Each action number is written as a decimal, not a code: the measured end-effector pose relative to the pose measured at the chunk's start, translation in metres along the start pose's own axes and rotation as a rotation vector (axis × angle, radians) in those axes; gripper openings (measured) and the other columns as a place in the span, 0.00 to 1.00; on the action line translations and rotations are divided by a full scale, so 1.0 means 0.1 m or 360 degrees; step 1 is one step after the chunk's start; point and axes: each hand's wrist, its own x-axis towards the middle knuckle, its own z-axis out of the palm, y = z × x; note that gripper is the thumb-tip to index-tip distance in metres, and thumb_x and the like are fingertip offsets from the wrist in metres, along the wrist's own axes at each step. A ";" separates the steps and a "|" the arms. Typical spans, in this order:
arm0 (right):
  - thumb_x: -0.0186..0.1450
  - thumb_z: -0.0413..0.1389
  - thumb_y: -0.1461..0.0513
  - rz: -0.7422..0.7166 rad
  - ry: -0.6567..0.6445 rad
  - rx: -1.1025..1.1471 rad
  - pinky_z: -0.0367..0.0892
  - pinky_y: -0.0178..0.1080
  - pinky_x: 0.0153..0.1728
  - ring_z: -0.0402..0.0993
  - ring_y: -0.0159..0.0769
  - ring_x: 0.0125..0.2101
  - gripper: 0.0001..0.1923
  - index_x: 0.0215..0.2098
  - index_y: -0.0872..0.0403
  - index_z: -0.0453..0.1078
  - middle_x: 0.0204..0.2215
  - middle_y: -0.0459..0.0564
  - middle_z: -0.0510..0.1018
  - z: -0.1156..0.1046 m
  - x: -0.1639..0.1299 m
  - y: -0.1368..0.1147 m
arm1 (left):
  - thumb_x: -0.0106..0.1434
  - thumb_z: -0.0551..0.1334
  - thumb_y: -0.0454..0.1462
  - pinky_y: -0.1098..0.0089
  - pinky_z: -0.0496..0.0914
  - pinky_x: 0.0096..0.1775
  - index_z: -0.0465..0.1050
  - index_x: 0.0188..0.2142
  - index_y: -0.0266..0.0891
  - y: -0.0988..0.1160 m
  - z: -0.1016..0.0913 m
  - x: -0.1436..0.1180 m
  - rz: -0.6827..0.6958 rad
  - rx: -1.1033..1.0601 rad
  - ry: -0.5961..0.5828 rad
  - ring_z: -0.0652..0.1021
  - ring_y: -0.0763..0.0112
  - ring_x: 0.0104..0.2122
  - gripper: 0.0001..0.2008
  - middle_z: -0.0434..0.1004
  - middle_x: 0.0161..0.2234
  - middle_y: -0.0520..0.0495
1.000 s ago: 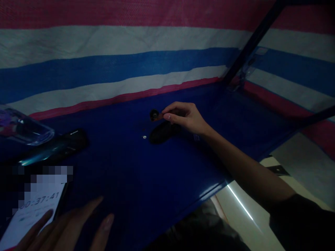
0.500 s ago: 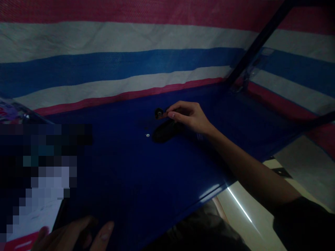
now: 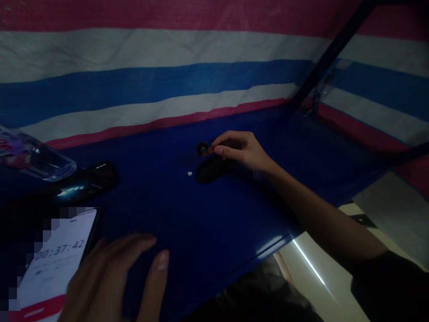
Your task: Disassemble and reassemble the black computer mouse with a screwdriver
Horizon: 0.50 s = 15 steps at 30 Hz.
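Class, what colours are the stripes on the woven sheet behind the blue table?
Red, white and blue horizontal stripes on the woven sheet, shown in the head view.

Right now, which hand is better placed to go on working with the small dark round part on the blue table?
The right hand. Its fingers already pinch the small round part, far out on the blue table. The left hand lies flat at the near edge, beside the phone.
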 end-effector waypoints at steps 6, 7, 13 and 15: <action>0.59 0.61 0.53 0.0082 0.0022 0.0253 0.61 0.29 0.18 0.68 0.24 0.19 0.15 0.31 0.57 0.72 0.24 0.44 0.76 -0.07 0.06 0.06 | 0.60 0.61 0.39 0.57 0.69 0.49 0.63 0.56 0.41 0.55 0.72 1.12 -0.0067 -0.0378 0.0109 0.71 0.57 0.53 0.24 0.68 0.56 0.40; 0.59 0.61 0.52 0.0102 0.0020 0.0309 0.61 0.29 0.18 0.68 0.24 0.18 0.15 0.31 0.57 0.71 0.24 0.44 0.76 -0.08 0.07 0.08 | 0.60 0.61 0.38 0.59 0.70 0.48 0.61 0.57 0.41 0.55 0.87 1.24 -0.0079 -0.0547 0.0066 0.72 0.59 0.52 0.25 0.67 0.57 0.40; 0.60 0.59 0.48 0.0338 -0.0032 0.0472 0.56 0.26 0.13 0.63 0.23 0.12 0.21 0.23 0.57 0.65 0.13 0.41 0.70 -0.09 0.08 0.11 | 0.64 0.58 0.44 0.67 0.72 0.35 0.70 0.46 0.38 0.51 1.36 1.26 -0.0203 -0.0955 -0.0102 0.78 0.68 0.33 0.15 0.79 0.36 0.46; 0.61 0.59 0.49 0.0385 -0.0086 0.0518 0.54 0.26 0.11 0.59 0.22 0.10 0.21 0.22 0.56 0.64 0.10 0.39 0.66 -0.10 0.07 0.08 | 0.62 0.61 0.44 0.68 0.73 0.35 0.68 0.50 0.39 0.54 1.35 1.17 -0.0118 -0.0917 -0.0076 0.78 0.70 0.33 0.18 0.79 0.39 0.46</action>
